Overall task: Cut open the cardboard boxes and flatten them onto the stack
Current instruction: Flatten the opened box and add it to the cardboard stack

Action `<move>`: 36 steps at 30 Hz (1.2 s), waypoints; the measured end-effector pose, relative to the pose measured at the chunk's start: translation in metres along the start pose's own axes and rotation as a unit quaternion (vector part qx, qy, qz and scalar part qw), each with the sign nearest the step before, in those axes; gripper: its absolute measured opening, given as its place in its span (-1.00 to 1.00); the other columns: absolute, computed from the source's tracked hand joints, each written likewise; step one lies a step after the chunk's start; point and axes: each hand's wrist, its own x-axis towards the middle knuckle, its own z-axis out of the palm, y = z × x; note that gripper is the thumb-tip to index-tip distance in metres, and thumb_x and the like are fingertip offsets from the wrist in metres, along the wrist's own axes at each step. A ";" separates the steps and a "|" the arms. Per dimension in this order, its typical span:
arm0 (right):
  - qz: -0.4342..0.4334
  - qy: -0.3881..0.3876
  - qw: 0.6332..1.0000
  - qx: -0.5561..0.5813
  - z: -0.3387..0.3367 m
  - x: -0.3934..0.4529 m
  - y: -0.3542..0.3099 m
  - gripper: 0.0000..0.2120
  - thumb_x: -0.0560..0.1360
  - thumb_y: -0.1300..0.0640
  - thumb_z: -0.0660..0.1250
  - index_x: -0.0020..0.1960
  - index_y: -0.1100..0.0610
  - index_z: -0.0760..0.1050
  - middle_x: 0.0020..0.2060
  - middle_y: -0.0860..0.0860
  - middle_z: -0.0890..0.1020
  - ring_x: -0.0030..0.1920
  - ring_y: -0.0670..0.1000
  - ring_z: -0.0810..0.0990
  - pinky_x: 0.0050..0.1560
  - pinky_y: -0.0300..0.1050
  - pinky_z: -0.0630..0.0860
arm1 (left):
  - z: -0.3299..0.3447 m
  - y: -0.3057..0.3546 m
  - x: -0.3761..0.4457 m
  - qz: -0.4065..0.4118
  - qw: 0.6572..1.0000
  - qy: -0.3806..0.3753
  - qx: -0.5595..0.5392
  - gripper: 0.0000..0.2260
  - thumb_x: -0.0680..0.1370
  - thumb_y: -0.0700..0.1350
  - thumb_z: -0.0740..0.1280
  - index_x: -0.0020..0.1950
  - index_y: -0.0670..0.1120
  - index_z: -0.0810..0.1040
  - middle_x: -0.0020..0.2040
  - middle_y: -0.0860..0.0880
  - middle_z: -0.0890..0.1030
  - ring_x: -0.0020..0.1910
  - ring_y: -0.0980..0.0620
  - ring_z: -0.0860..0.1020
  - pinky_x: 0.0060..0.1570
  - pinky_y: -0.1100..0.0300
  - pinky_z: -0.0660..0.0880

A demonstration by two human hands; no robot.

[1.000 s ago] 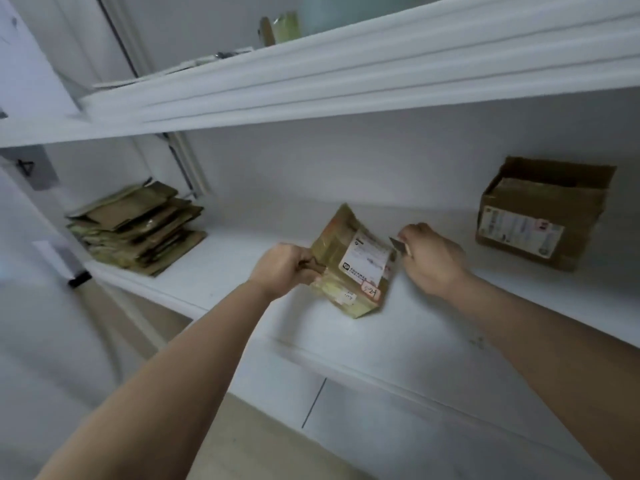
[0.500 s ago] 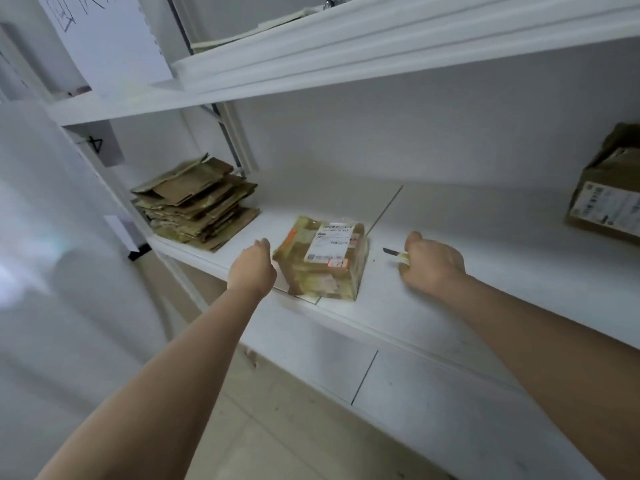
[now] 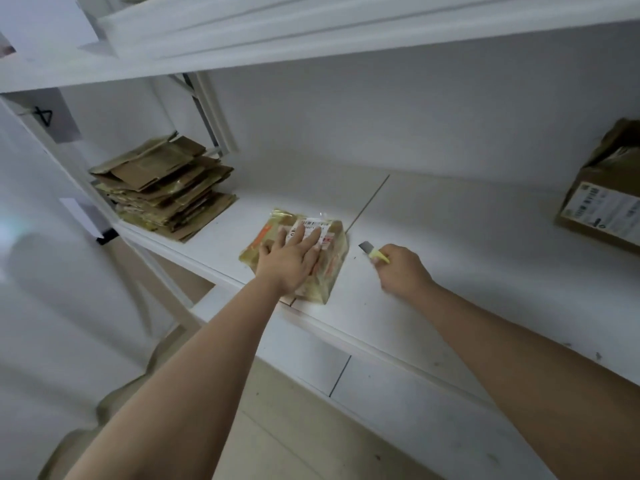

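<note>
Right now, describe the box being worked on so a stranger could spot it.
On the white shelf, between the stack of flattened brown cardboard and a larger open brown box, lies a small tape-wrapped cardboard box. It alone has a left hand pressed flat on it.

Your left hand (image 3: 289,261) pressed flat, fingers straight, on the taped box (image 3: 325,268) lying on the white shelf (image 3: 450,271). Your right hand (image 3: 401,268) gripped a yellow-handled cutter (image 3: 372,251) just beside it. Flattened cardboard (image 3: 166,192) sat stacked far left, another box (image 3: 602,199) far right.
</note>
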 end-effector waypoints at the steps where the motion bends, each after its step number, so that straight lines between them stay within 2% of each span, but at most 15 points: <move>1: 0.009 -0.002 1.000 0.020 0.007 0.002 -0.003 -0.81 0.55 0.09 0.19 -0.05 0.18 0.50 -0.15 0.17 0.62 -0.11 0.21 0.59 -0.08 -0.01 0.54 | -0.001 -0.005 -0.002 0.008 1.000 -0.001 0.001 -0.56 0.66 0.16 -0.13 0.55 0.24 -0.05 0.59 0.11 -0.10 0.56 -0.08 -0.15 0.46 -0.21 -0.11; 3: 0.025 -0.007 0.998 0.052 0.018 0.007 -0.009 -0.78 0.54 0.10 0.19 -0.04 0.24 0.51 -0.15 0.21 0.62 -0.10 0.23 0.60 -0.08 -0.01 0.52 | 0.000 -0.011 -0.004 0.019 1.000 0.001 0.006 -0.56 0.66 0.16 -0.14 0.55 0.24 -0.07 0.59 0.11 -0.11 0.56 -0.06 -0.16 0.48 -0.17 -0.11; 8: 0.045 -0.024 0.994 0.095 0.029 0.013 -0.022 -0.85 0.51 0.17 0.18 -0.20 0.17 0.44 -0.26 0.16 0.54 -0.10 0.25 0.59 -0.12 -0.02 0.49 | 0.001 -0.012 -0.005 0.020 1.000 0.004 0.009 -0.56 0.66 0.15 -0.14 0.55 0.24 -0.08 0.59 0.11 -0.12 0.56 -0.06 -0.16 0.49 -0.16 -0.10; 12: 0.047 -0.027 0.993 0.105 0.031 0.014 -0.028 -0.75 0.50 0.25 0.16 -0.35 0.11 0.35 -0.28 0.16 0.54 -0.10 0.26 0.59 -0.14 -0.04 0.48 | 0.001 -0.011 -0.008 0.014 1.000 0.009 -0.001 -0.56 0.66 0.16 -0.13 0.55 0.24 -0.07 0.59 0.11 -0.11 0.56 -0.05 -0.17 0.49 -0.14 -0.13; 19: 0.064 -0.020 0.989 0.133 0.038 0.015 -0.033 -0.78 0.49 0.25 0.16 -0.33 0.11 0.36 -0.25 0.18 0.56 -0.10 0.28 0.59 -0.13 0.00 0.51 | 0.001 -0.010 -0.006 0.013 1.000 0.005 0.002 -0.56 0.66 0.17 -0.14 0.55 0.26 -0.08 0.59 0.12 -0.12 0.56 -0.04 -0.18 0.49 -0.13 -0.13; 22: 0.072 -0.020 0.987 0.140 0.042 0.017 -0.037 -0.75 0.48 0.28 0.13 -0.36 0.12 0.34 -0.25 0.17 0.55 -0.10 0.26 0.59 -0.18 -0.05 0.45 | 0.001 -0.009 -0.005 0.011 1.000 0.001 -0.001 -0.56 0.65 0.18 -0.14 0.55 0.26 -0.08 0.58 0.12 -0.12 0.56 -0.04 -0.18 0.49 -0.15 -0.12; 27: 0.088 -0.015 0.982 0.164 0.048 0.020 -0.044 -0.85 0.50 0.29 0.14 -0.22 0.21 0.42 -0.24 0.15 0.53 -0.17 0.15 0.50 -0.21 -0.14 0.35 | 0.001 -0.009 -0.003 0.004 1.000 -0.008 -0.004 -0.55 0.65 0.19 -0.14 0.55 0.26 -0.09 0.58 0.12 -0.14 0.56 -0.07 -0.20 0.48 -0.18 -0.13; 30: 0.110 -0.029 0.974 0.197 0.045 0.026 -0.046 -0.76 0.51 0.29 0.17 -0.33 0.17 0.38 -0.38 0.12 0.50 -0.33 0.13 0.50 -0.38 -0.19 0.33 | 0.002 -0.008 -0.002 0.001 1.000 -0.009 -0.004 -0.55 0.65 0.20 -0.15 0.55 0.26 -0.11 0.59 0.10 -0.14 0.56 -0.09 -0.21 0.48 -0.19 -0.15; 32: 0.121 -0.052 0.970 0.206 0.039 0.025 -0.047 -0.75 0.50 0.31 0.17 -0.35 0.17 0.38 -0.48 0.10 0.45 -0.48 0.06 0.41 -0.47 -0.24 0.24 | 0.001 -0.007 0.000 -0.004 1.000 -0.011 -0.001 -0.54 0.65 0.20 -0.16 0.55 0.25 -0.13 0.59 0.09 -0.15 0.56 -0.09 -0.21 0.48 -0.19 -0.16; 36: 0.115 -0.140 0.964 0.196 0.044 0.010 -0.049 -0.85 0.45 0.31 0.18 -0.26 0.23 0.45 -0.53 0.10 0.39 -0.53 0.04 0.30 -0.48 -0.22 0.20 | 0.002 -0.006 0.001 -0.009 1.000 -0.013 0.003 -0.55 0.65 0.19 -0.17 0.55 0.25 -0.14 0.59 0.09 -0.15 0.56 -0.09 -0.21 0.48 -0.19 -0.15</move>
